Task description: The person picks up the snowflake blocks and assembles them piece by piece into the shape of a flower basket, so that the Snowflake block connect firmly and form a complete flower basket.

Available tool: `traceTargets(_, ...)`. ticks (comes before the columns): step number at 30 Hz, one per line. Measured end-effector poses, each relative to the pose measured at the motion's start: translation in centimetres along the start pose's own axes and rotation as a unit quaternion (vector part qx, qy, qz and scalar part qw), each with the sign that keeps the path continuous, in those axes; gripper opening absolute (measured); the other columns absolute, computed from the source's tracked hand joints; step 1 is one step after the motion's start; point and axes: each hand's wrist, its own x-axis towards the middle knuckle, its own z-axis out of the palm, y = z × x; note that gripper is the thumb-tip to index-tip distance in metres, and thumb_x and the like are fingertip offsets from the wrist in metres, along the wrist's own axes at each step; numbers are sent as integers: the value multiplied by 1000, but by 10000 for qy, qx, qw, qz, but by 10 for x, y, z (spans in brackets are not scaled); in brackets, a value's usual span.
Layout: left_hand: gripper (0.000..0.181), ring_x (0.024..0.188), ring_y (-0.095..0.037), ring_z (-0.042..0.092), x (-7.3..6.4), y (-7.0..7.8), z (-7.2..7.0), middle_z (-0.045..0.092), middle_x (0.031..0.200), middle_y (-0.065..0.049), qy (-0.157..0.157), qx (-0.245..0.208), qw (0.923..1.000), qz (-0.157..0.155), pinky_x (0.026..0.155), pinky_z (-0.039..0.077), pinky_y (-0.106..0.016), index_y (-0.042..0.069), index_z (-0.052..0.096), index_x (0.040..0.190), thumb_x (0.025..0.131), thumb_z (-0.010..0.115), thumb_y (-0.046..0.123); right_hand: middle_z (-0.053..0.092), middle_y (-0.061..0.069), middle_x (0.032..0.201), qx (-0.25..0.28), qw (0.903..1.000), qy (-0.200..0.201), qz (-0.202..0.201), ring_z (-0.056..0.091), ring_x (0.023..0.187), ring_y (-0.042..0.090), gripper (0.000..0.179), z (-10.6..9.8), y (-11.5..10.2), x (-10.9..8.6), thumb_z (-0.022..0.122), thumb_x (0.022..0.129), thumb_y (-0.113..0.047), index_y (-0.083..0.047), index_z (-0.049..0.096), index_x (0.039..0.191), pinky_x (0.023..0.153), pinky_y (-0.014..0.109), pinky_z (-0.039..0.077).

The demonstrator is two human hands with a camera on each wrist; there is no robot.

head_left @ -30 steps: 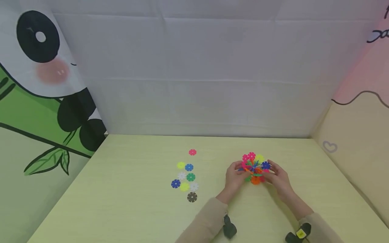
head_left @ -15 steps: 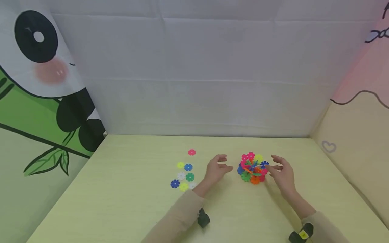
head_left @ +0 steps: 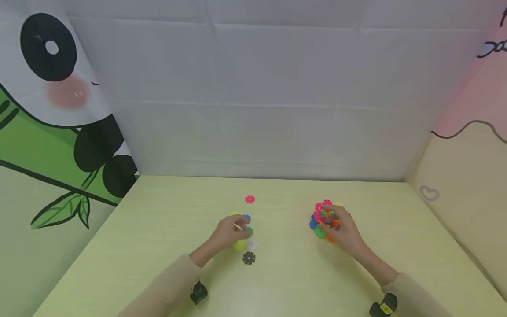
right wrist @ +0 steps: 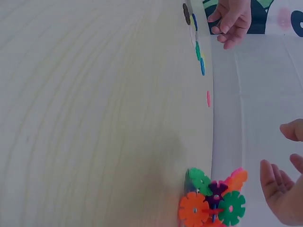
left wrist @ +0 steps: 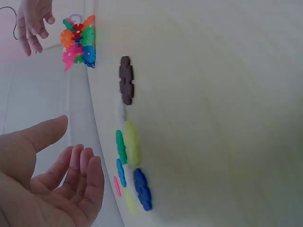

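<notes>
Over a group of loose plastic snowflake discs, my left hand [head_left: 226,232] hovers with thumb and fingers apart. In the left wrist view that hand [left wrist: 57,184] holds nothing; a dark blue disc [left wrist: 142,189], a yellow disc [left wrist: 132,144] and a green disc [left wrist: 121,147] lie near it. My right hand [head_left: 343,231] is at a multicoloured cluster of interlocked snowflake discs [head_left: 318,215], partly covering it in the head view. From the right wrist, the right hand [right wrist: 286,191] shows relaxed, spread fingers above and beside the cluster [right wrist: 213,203], gripping nothing.
A dark brown disc [head_left: 249,258] lies nearest me in the loose group, and a pink disc [head_left: 250,199] lies apart at the back. The pale wooden table [head_left: 158,220] ends at a white cloth backdrop [head_left: 253,132], with printed panels on both sides.
Both hands let go of the disc cluster, which stays on the table. My left hand has moved left to the loose discs; the right drew back, then returned over the cluster.
</notes>
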Motion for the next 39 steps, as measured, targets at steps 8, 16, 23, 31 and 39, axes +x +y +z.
traceTargets(8,22,69,-12,53,-26,-16,-9,61,81,0,-1035,497,9918,560,62,47,-24,-2,65,93,75,78,4,54,14,110,83,9977,-533,-404,56,87,36,42,16,-4,-4,72,80,5,1,57,118,64,29,52)
traceTargets(16,26,72,-13,51,-29,-10,7,57,83,3,-1267,1082,9839,655,66,46,-27,4,66,92,73,81,12,55,22,115,343,9942,-996,-209,55,93,31,38,23,-4,-11,70,84,-2,4,56,119,70,29,50)
traceTargets(23,25,71,-12,48,-30,-3,14,53,78,3,-1071,1371,9829,602,64,45,-28,6,62,85,69,82,12,56,24,115,436,9866,-1533,-346,54,95,39,36,35,-5,-4,68,87,-5,4,56,120,71,30,52)
traceTargets(31,28,67,-11,51,-32,-10,10,57,77,6,-1073,1315,9839,552,60,45,-28,10,58,84,71,82,8,60,15,107,149,9644,-2633,-192,57,93,25,35,81,-8,24,70,87,-11,2,59,117,71,31,50)
traceTargets(39,16,62,-12,53,-36,-13,-14,62,72,1,-1375,509,9889,238,53,45,-26,5,54,80,86,69,7,58,2,99,-450,9414,-3339,-148,55,87,17,33,126,-16,44,75,82,-9,-1,63,111,75,30,47)
